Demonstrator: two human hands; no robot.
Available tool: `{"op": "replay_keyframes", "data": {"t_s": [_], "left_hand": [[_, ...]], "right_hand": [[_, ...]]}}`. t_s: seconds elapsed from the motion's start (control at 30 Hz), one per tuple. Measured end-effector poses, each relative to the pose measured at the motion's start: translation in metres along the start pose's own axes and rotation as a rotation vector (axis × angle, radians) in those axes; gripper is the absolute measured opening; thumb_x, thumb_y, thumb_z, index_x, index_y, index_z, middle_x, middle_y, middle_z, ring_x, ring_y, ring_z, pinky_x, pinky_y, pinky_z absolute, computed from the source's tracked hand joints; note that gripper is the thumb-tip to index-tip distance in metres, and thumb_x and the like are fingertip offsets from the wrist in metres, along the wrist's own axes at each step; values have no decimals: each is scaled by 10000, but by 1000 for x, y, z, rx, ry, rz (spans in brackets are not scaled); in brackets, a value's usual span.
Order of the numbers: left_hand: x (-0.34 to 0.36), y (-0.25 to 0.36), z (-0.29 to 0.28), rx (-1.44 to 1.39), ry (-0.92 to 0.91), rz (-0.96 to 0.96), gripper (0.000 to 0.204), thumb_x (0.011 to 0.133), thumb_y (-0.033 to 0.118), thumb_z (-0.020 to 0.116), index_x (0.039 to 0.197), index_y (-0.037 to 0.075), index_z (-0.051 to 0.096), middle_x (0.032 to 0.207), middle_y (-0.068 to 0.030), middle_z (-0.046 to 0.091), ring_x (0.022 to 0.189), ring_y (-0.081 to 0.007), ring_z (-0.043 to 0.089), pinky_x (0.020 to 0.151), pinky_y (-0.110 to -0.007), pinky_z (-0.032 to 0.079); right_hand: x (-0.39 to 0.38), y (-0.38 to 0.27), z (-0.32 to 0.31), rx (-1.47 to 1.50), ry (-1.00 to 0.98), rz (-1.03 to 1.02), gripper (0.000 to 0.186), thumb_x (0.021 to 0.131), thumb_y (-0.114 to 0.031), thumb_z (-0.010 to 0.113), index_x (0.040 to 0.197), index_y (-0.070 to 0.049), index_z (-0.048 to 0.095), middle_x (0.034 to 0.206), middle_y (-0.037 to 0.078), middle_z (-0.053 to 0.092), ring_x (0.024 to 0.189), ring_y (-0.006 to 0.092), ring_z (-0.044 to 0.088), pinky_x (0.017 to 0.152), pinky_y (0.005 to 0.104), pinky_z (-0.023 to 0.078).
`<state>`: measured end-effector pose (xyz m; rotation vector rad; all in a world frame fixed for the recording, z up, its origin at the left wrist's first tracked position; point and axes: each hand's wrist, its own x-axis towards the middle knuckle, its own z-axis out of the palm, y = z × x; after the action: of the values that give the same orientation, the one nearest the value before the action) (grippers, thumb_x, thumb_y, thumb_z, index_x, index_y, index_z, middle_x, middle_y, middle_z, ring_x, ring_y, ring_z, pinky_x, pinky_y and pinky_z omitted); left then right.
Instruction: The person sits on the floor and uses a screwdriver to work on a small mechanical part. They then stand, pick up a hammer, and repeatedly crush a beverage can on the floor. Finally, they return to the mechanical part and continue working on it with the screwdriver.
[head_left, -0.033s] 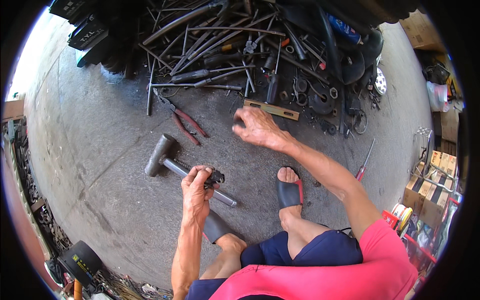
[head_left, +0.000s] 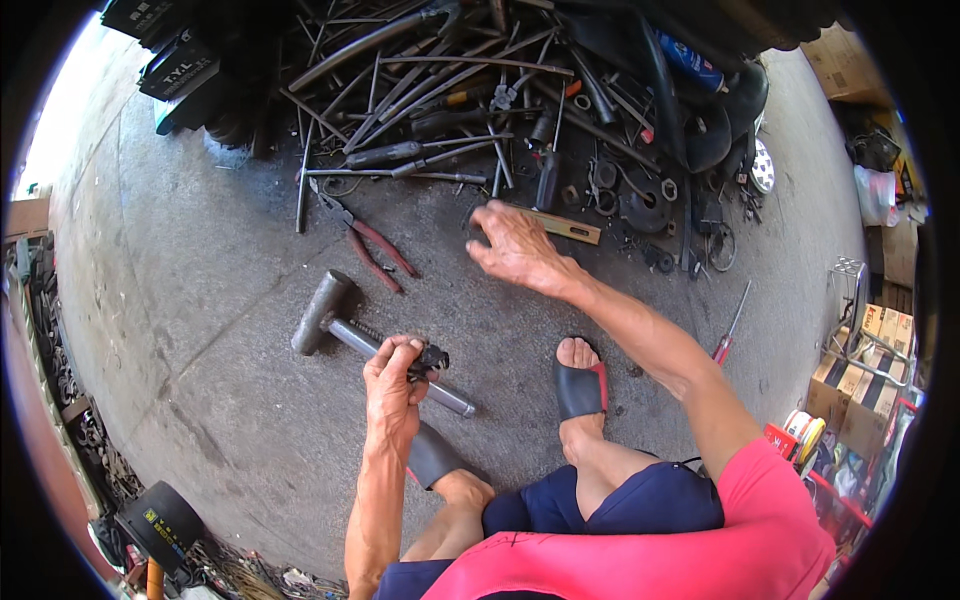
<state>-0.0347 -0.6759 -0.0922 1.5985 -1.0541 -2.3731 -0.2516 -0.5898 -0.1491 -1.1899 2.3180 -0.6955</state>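
Observation:
My left hand (head_left: 393,375) is closed, pinching a small black part (head_left: 432,360) between thumb and fingers; its exact kind cannot be made out. Below that hand a steel hammer (head_left: 324,308) lies on the ground, its tubular handle running under the part. Farther off, my right hand (head_left: 520,245) reaches out with fingers curved and a gap between thumb and forefinger. Nothing shows in it. It covers the left end of a brass-coloured slotted bar (head_left: 572,229); whether it touches the bar cannot be told. Red-handled pliers (head_left: 372,252) lie to the left.
A heap of rods and tools (head_left: 430,100) fills the far side. Nuts and rings (head_left: 668,190) lie at its right. A red-handled screwdriver (head_left: 732,325) rests right of my sandalled foot (head_left: 580,385). Cartons (head_left: 858,385) stand at the right edge, a black round container (head_left: 160,525) at lower left.
My right hand has turned slightly and now hides more of the bar's left end. My left hand keeps its pinch on the black part.

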Motion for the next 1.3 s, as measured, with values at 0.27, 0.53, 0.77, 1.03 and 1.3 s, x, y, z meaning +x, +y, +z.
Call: {"op": "replay_keyframes", "data": {"t_s": [0.27, 0.53, 0.77, 1.03, 1.3], "left_hand": [[6, -12, -9, -21, 57, -69, 117, 830, 126, 559, 836, 10, 573, 632, -56, 542, 407, -98, 498, 306, -167, 266], [24, -14, -18, -134, 21, -57, 113, 832, 146, 579, 825, 35, 562, 662, -60, 563, 436, -116, 518, 308, -178, 271], [29, -22, -41, -298, 40, -158, 160, 805, 199, 661, 854, 69, 582, 744, -50, 594, 498, -173, 541, 340, -212, 303], [30, -16, -40, -477, -2, -199, 141, 818, 203, 643, 866, 81, 589, 764, -45, 601, 591, -180, 547, 391, -231, 332], [20, 13, -31, -600, -191, -84, 205, 814, 101, 574, 1017, 76, 561, 882, -59, 615, 682, -185, 569, 445, -254, 375]], "right_hand": [[52, 31, 20, -229, 180, -22, 117, 749, -71, 550, 845, -6, 563, 950, 191, 526, 719, 353, 628, 631, 438, 521], [62, 30, 14, -173, 128, 85, 161, 781, -140, 550, 875, -9, 556, 954, 182, 513, 829, 383, 586, 728, 476, 478], [65, 45, -6, 45, 268, 237, 195, 786, -202, 579, 861, -27, 624, 904, 151, 598, 874, 341, 594, 772, 432, 473], [73, 53, -21, -23, 311, 327, 232, 786, -212, 586, 913, -17, 601, 899, 170, 606, 858, 359, 591, 753, 449, 472], [90, 63, -53, -124, 453, 295, 325, 770, -189, 595, 1055, -35, 571, 1083, 175, 561, 938, 359, 580, 791, 434, 482]]}}
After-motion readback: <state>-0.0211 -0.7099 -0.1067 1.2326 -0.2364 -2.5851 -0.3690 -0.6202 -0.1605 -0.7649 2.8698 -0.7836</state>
